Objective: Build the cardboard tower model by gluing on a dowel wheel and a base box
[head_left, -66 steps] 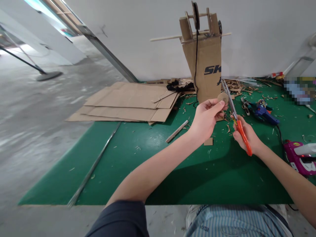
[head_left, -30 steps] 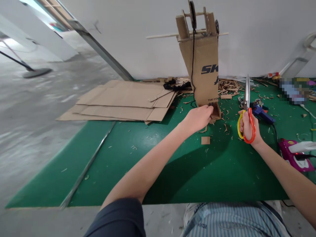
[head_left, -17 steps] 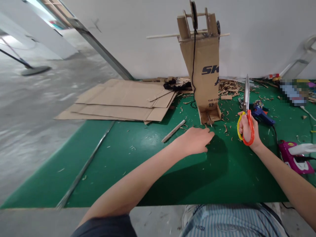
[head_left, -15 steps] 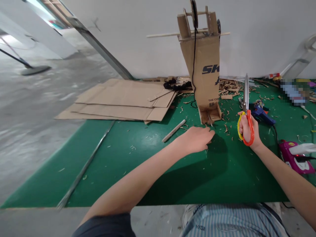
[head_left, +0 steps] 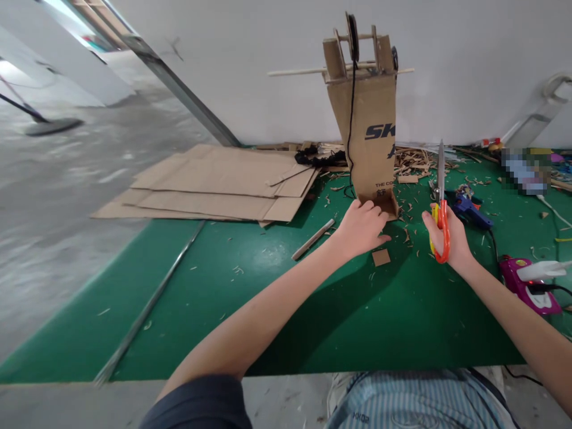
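Observation:
My left hand (head_left: pixel 363 227) reaches to the open cardboard tray at the foot of a tall cardboard stand (head_left: pixel 373 131). Its fingers bend over the tray's near edge with the thumb apart; I see nothing held, though the fingertips are partly hidden. Just below this hand, a small cardboard square (head_left: pixel 381 257) lies flat on the green table. On the right, my right hand (head_left: pixel 451 235) grips scissors (head_left: pixel 442 223) with red and yellow handles, their blades together and pointing up. A thin light stick (head_left: pixel 313 239) rests left of my left hand.
Flat cardboard sheets (head_left: pixel 214 179) are stacked at the back left. A blue glue gun (head_left: pixel 471 208) lies beyond my right hand, and a magenta power strip (head_left: pixel 529 286) sits at the right. Scraps (head_left: pixel 413 161) litter the back. A clear strip (head_left: pixel 152 304) crosses the green table (head_left: pixel 214 333).
My left hand has moved up and slightly left to the stand's tray, uncovering the small cardboard square. My right hand still holds the scissors, with its thumb now more extended.

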The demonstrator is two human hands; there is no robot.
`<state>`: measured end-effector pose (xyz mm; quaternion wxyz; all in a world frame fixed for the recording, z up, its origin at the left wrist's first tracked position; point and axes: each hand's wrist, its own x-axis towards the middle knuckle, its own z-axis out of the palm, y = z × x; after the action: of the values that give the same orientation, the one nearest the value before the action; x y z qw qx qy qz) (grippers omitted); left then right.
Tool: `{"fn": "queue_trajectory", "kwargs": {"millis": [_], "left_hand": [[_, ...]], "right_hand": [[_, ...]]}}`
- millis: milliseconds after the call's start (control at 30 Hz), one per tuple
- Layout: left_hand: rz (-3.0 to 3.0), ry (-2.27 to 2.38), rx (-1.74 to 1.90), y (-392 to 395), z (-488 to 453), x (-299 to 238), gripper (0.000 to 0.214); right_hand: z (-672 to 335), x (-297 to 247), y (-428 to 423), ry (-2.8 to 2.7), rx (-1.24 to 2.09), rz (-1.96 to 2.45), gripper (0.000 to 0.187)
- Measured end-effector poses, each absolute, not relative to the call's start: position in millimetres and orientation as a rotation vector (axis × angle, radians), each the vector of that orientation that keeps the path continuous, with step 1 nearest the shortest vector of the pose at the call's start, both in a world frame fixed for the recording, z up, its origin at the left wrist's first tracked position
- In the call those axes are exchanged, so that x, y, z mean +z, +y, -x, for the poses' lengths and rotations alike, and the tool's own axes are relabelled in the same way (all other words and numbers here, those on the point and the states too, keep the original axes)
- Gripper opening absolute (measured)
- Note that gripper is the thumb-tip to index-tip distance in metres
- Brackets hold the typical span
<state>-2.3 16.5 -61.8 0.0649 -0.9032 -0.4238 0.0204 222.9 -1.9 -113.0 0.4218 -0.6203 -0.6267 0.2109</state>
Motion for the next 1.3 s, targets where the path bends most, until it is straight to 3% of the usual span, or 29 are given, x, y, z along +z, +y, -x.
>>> {"fn": "queue_trajectory", "kwargs": {"millis": [133, 267, 400, 500, 600, 833, 1000, 1300], "left_hand": [[2.716, -1.345, 0.052, 17.9, 2.4, -66.1, 0.022], [2.889, -1.568, -0.148, 13.5, 5.7, -50.7, 0.022], [3.289, -1.797, -0.883, 8.4, 8.7, -34.0, 0.023], [3.427, -1.89, -1.454, 7.1, 6.4, -31.8, 0.021], [3.454, -1.978, -1.687, 7.6, 0.9, -36.6, 0.021], [3.94, -1.774, -1.345, 6.4, -6.4, -52.4, 0.021], [4.025, -1.803, -1.187, 9.6, -2.5, -56.0, 0.023], [4.095, -1.836, -1.227, 10.4, -3.3, -57.6, 0.029]], "right_hand": [[-237.3, -108.9, 3.0, -1.628, 0.477, 1.708, 0.054], [-241.8, -114.3, -0.5, -1.801, 0.468, 1.851, 0.057], [-231.7, -111.1, -10.0, -2.062, 0.103, 1.958, 0.043], [-227.8, -103.1, -15.3, -2.156, -0.191, 1.939, 0.05], [-229.7, -97.6, -17.1, -2.22, -0.282, 1.7, 0.049], [-227.2, -104.3, -17.4, -2.335, -0.23, 0.989, 0.028], [-228.1, -107.3, -16.4, -2.428, -0.356, 0.908, 0.025], [-228.8, -106.4, -12.3, -2.424, -0.506, 0.855, 0.022]]}}
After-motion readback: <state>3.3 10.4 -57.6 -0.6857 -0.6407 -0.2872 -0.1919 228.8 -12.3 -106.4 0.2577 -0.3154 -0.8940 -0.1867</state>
